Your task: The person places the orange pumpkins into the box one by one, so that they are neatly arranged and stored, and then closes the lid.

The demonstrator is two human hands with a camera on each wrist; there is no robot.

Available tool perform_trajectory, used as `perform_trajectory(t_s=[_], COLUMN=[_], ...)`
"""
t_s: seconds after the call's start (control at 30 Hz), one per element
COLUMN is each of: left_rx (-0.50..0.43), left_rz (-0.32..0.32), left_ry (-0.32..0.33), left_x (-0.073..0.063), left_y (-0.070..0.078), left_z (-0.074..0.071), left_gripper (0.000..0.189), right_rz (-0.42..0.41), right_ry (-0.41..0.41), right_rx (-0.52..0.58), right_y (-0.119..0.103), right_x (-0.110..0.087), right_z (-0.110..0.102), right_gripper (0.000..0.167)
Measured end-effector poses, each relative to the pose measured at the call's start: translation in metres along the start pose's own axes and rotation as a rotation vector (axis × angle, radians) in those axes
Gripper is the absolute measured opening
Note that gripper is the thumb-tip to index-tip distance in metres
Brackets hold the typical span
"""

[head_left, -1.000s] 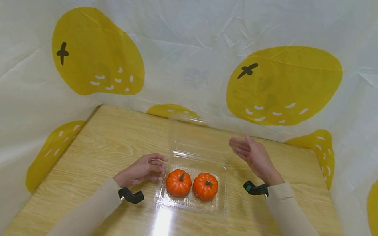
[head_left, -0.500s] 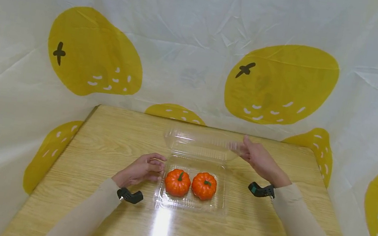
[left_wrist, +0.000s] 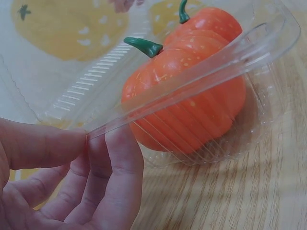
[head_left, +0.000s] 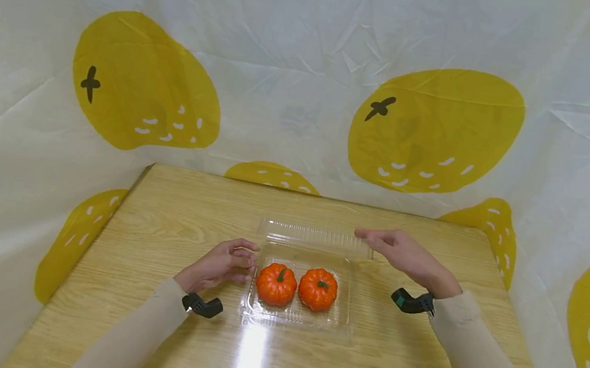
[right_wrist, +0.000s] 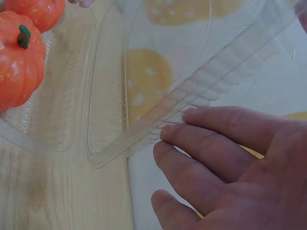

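Observation:
Two orange toy pumpkins (head_left: 276, 284) with green stems sit side by side in the base of a clear plastic clamshell container (head_left: 293, 321). Its hinged lid (head_left: 316, 237) is raised at the back edge, tilted. On the container's left side, my left hand (head_left: 220, 266) pinches the rim between thumb and fingers, as the left wrist view shows. My right hand (head_left: 404, 256) is at the lid's right side. In the right wrist view, its fingers (right_wrist: 206, 148) are extended and touch the outside of the lid; most of the thumb is out of that view.
A light wooden table (head_left: 195, 208) bears the container. Behind it and at both sides hangs a white cloth (head_left: 301, 97) printed with yellow lemons. Black wrist devices (head_left: 203, 305) are strapped to both wrists.
The lid's upper edge has come down in the head view, and my right hand has moved slightly down with it. My left hand and the pumpkins stay in place.

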State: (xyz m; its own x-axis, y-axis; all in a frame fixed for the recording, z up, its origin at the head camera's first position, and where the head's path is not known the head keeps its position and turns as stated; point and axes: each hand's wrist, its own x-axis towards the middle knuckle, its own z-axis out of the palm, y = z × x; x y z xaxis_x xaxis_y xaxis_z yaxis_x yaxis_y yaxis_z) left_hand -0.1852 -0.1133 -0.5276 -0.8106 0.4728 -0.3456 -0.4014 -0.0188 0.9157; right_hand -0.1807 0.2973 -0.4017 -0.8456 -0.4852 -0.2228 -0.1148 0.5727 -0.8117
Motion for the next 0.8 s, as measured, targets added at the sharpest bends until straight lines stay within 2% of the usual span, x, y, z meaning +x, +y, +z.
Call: perform_trajectory(t_s=[0.17,0.43,0.63,0.8], left_rx=[0.001,-0.009,-0.013,-0.016], left_rz=[0.002,0.004,0.003,-0.003], left_ry=[-0.013,-0.019,-0.022,-0.03], left_x=[0.001,0.001,0.001,0.002], left_y=[-0.001,-0.002,-0.001,-0.002], left_z=[0.0,-0.001,0.0,0.0], left_gripper=[0.045,0.031,0.036,0.037], right_rz=[-0.02,-0.012,-0.034,-0.03], right_ry=[-0.017,0.048,0.107,0.103], right_rx=[-0.096,-0.283,-0.351,-0.418], right_y=[-0.003,-0.007,-0.005,-0.006], right_x=[-0.006,-0.015,-0.02,-0.025], right_z=[0.005,0.018,0.027,0.033], right_gripper=[0.058,0.068,0.072,0.08])
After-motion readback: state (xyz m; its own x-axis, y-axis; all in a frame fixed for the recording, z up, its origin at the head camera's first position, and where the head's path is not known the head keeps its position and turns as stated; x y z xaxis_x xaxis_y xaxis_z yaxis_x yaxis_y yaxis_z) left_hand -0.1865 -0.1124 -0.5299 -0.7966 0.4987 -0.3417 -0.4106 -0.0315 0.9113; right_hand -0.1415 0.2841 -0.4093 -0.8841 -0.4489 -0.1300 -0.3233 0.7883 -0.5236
